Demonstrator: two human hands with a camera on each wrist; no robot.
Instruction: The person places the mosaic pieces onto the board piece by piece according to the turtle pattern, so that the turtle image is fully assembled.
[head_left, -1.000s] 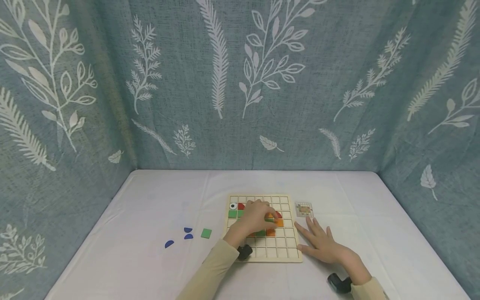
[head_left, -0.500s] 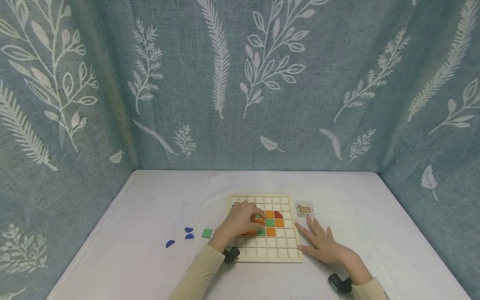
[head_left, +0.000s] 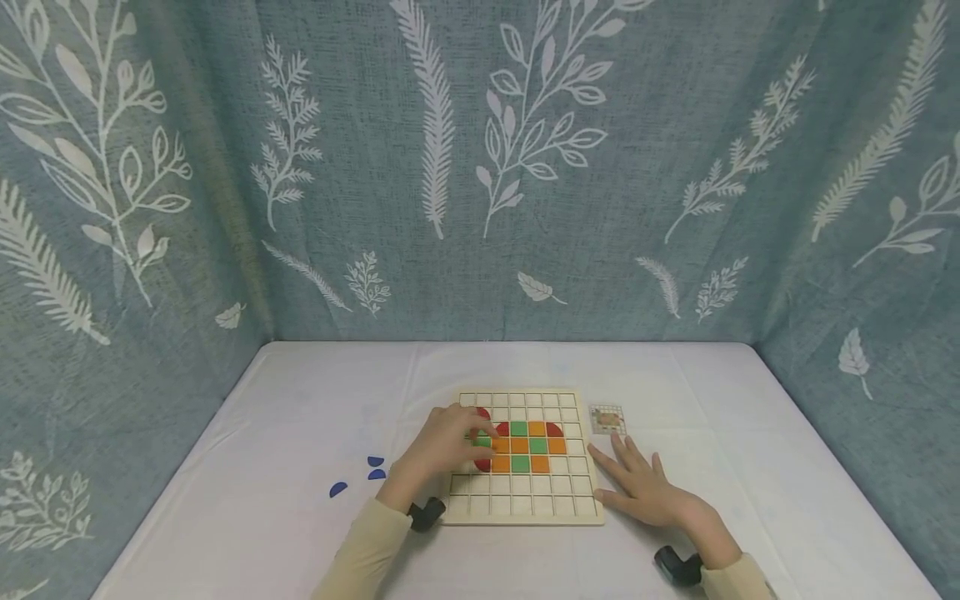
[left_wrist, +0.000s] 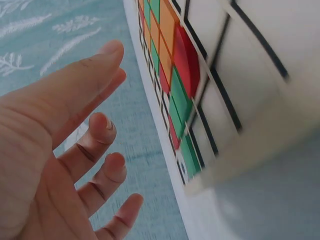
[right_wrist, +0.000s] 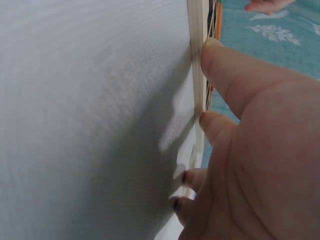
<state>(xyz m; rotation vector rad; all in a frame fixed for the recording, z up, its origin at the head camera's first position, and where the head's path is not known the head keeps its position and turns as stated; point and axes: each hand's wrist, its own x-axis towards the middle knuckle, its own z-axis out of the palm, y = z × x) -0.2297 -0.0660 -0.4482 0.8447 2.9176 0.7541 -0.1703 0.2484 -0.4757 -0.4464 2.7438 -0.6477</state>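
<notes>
A wooden grid board (head_left: 537,502) lies on the table with orange, green and red tiles in its cells. My left hand (head_left: 437,444) hovers over the board's left side, fingers loosely bent and apart. The left wrist view shows nothing between the thumb and fingers of that hand (left_wrist: 65,130), which stand clear of the red half-round piece (left_wrist: 187,62) and green tiles (left_wrist: 179,95). My right hand (head_left: 647,487) lies spread at the board's right side. In the right wrist view its thumb and a finger touch the board's edge (right_wrist: 198,55). The left hand hides the board's eye tile in the head view.
Several blue half-round pieces (head_left: 377,474) lie on the white cloth (head_left: 247,517) left of the board. A small printed pattern card (head_left: 607,418) is right of the board, just beyond the right fingertips. A leaf-patterned curtain (head_left: 465,283) hangs behind the table.
My left hand has moved left across the board, uncovering the coloured tiles in its middle. Its arm now covers where the loose green square lay. The right hand has stayed in place.
</notes>
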